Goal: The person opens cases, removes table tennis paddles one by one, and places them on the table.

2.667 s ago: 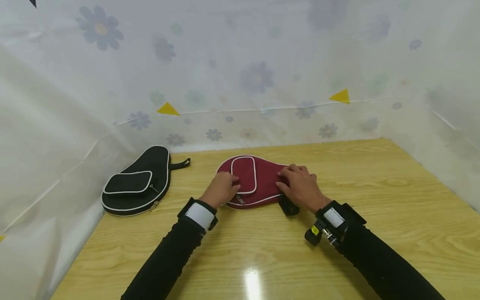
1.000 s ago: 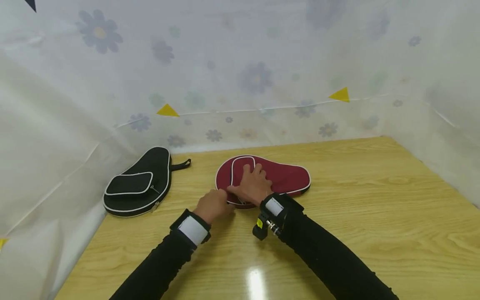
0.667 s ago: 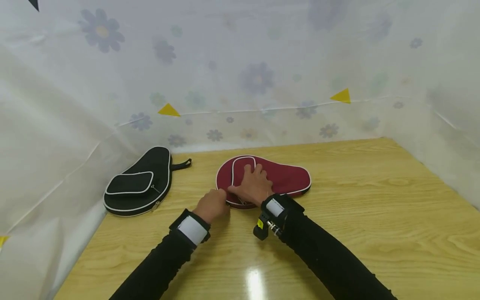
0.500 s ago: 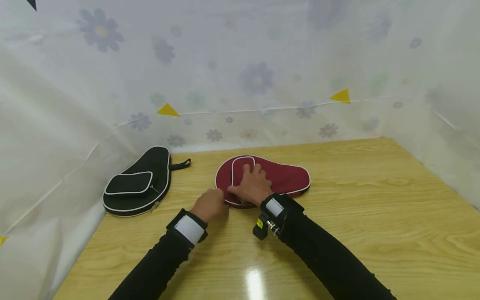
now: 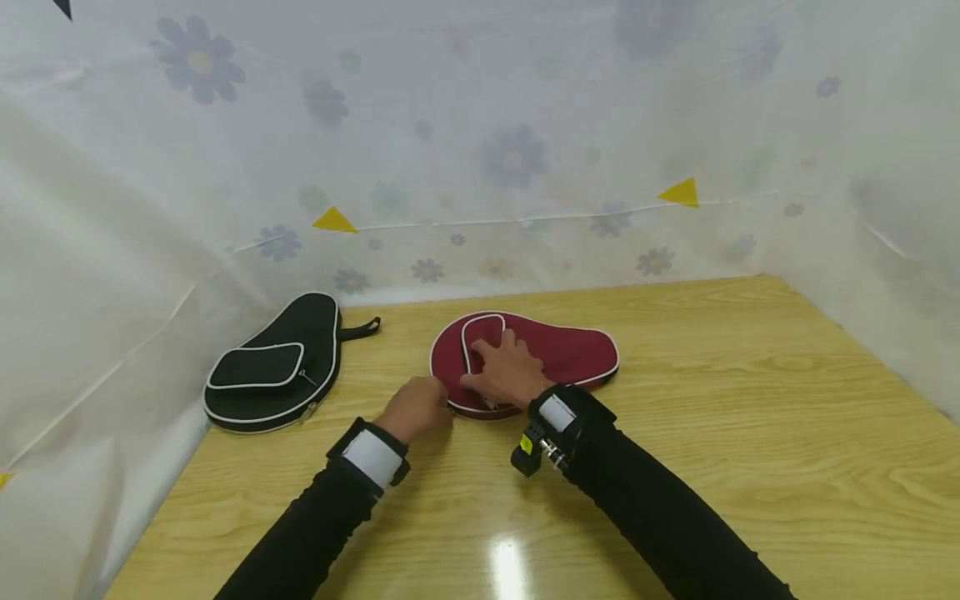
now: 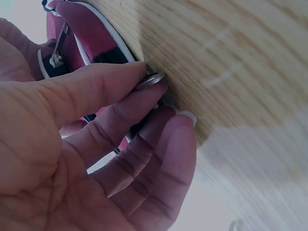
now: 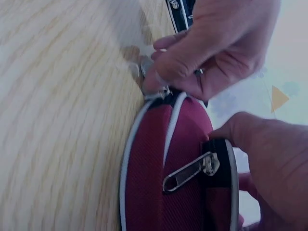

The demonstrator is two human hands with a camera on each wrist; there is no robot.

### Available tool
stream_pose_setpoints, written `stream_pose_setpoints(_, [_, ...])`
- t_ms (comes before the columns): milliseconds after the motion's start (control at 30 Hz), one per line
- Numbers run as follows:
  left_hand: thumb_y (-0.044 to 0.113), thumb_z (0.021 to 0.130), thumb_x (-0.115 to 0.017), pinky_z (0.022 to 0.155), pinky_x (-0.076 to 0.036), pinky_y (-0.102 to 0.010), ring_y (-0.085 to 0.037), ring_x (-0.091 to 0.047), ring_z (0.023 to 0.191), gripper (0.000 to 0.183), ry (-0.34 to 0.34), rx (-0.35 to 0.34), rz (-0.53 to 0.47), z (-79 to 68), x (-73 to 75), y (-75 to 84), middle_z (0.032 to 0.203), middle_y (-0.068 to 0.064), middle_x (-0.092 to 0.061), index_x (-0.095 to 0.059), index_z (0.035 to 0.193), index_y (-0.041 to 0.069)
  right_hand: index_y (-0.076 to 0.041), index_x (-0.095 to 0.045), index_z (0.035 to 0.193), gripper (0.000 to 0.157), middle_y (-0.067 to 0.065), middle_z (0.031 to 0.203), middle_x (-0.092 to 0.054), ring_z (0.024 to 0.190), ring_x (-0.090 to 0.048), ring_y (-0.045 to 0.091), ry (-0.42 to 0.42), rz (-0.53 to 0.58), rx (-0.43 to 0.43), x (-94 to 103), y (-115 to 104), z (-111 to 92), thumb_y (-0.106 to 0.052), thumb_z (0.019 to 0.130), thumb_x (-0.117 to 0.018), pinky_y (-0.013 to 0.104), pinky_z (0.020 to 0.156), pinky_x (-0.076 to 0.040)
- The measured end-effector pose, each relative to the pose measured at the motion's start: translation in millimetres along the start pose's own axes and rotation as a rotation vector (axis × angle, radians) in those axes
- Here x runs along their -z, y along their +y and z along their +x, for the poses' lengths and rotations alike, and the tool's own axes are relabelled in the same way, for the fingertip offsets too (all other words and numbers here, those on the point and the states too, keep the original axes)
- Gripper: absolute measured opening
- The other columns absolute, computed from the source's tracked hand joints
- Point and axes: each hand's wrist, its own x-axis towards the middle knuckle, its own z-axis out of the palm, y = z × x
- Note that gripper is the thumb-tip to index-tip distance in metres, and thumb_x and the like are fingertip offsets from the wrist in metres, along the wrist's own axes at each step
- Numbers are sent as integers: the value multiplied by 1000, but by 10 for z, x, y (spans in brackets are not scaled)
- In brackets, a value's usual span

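Observation:
A dark red table tennis paddle case (image 5: 573,350) with white piping lies on the table, its narrow end to the right. At its near left rim, my left hand (image 5: 415,408) pinches a metal zipper pull (image 6: 153,79) between thumb and index finger; the other fingers curl below. My right hand (image 5: 510,371) grips the case's raised front pocket (image 5: 486,329), thumb on the near side and fingers bent over the top. On that pocket a second zipper pull (image 7: 185,173) hangs loose. The right hand's fingertips are partly hidden behind the pocket in the right wrist view.
To the left lies a black paddle case (image 5: 307,325) with white piping and a wrist strap (image 5: 362,329). Behind the wooden table (image 5: 720,400) hangs a flower-patterned white sheet (image 5: 517,100) with yellow triangles, which also closes off both sides.
My right hand has moved left from the narrow end onto the pocket, and its fingers have bent further. My left hand has left the pocket for the rim zipper and drifted slightly left.

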Motion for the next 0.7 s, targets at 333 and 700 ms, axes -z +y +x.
stream_pose_setpoints(333, [-4,81,-74,51,-30,-21,-10,-40,55,30,-26,-16,-23,-34,6,41,59,5,-43,-55,61,7,-23,-54,146,58,23,153,-32,133,-39,43,-96,-25,88,89,196,-35,-44,93,-63,63,95,-45])
stream_pose_setpoints(700, [-1,83,-73,52,-28,-21,-9,-39,55,38,-27,-55,-26,-26,3,37,58,5,-42,-47,57,11,-23,-56,146,56,18,137,-43,116,-42,37,-185,-84,188,260,313,-52,-36,92,-65,54,89,-47])
